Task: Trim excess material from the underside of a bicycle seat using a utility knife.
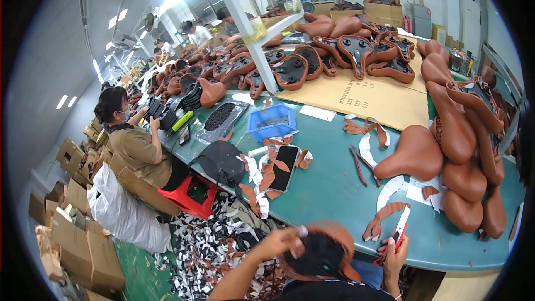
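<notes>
A brown bicycle saddle (320, 253) lies upside down in front of my body, its black underside up. My left hand (285, 243) is closed at its left edge, with something small and white by the fingertips. My right hand (394, 252) grips a red utility knife (399, 228) to the right of the saddle, its pale blade end pointing up over the table edge. Just beyond the knife, a brown trimmed strip (384, 217) lies on the green table (334, 195). Red-handled pliers (362, 166) rest farther back.
Brown saddles (465, 139) are heaped at the right; more lie on flat cardboard (356, 97). A blue bin (271, 122), a phone (284, 168) and a black cap (221, 161) sit left of centre. Scraps (206, 245) cover the floor. A co-worker (136, 145) is at the left.
</notes>
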Demonstrator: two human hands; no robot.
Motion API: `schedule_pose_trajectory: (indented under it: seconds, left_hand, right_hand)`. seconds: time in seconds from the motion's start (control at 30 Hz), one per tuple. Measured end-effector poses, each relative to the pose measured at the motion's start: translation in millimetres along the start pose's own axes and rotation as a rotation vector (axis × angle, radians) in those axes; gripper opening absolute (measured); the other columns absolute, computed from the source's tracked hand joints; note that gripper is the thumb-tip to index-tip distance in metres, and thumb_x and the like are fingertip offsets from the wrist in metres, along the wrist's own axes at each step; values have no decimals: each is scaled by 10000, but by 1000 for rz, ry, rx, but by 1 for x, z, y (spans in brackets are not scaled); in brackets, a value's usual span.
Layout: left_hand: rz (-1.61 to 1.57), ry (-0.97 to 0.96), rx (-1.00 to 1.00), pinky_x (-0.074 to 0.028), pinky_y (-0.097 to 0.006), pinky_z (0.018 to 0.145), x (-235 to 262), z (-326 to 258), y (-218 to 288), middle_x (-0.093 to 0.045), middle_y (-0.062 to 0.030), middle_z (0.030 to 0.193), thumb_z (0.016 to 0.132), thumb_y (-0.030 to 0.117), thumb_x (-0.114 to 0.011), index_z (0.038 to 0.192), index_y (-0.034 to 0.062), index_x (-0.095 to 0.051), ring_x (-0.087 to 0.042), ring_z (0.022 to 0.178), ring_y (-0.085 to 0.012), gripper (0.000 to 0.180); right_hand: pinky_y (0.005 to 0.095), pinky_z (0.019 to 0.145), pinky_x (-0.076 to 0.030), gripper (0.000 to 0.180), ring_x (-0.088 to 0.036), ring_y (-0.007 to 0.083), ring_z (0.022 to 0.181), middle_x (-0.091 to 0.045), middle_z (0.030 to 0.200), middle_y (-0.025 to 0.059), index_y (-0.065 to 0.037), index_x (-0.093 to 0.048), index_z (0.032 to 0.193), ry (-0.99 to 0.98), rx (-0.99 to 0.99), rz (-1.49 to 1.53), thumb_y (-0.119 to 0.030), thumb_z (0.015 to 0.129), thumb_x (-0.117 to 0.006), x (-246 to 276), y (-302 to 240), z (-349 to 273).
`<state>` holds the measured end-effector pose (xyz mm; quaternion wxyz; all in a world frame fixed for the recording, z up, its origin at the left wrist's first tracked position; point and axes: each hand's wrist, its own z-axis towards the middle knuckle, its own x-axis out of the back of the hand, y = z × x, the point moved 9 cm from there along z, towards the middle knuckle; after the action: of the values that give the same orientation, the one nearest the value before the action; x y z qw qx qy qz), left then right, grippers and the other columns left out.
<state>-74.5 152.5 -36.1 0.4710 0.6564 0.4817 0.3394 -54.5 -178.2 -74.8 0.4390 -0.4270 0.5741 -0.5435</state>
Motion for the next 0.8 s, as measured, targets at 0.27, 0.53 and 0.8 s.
schedule_pose_trajectory:
  seconds: [0.27, 0.53, 0.8]
  left_hand:
    - [-281, 405, -91, -407, -358, 973, 81, 155, 67, -576, -69, 1190, 913, 270, -523, 1269, 34, -479, -558, 1073, -215, 430]
    - [-20, 148, -309, -480, -276, 522, 81, 292, 215, -646, -89, 828, 908, 338, -419, 945, 59, -549, -647, 730, -205, 310]
    - [648, -381, -629, -496, -308, 737, -73, 238, 194, -641, -102, 907, 875, 300, -596, 1018, 34, -617, -624, 833, -181, 303]
  right_hand:
    - [220, 501, -444, 234, -505, 98, 539, -559, 783, 76, -22, -390, 1097, 140, 12, 135, -153, 931, -491, 11, 2, 4]
    - [275, 477, -443, 283, -513, 144, 505, -562, 686, 69, -57, -458, 1065, 95, -94, 91, -221, 885, -600, 9, 20, -3]
    - [232, 505, -466, 276, -540, 106, 551, -594, 812, 94, -5, -390, 1098, 76, -84, 95, -164, 914, -521, 14, 13, -5]
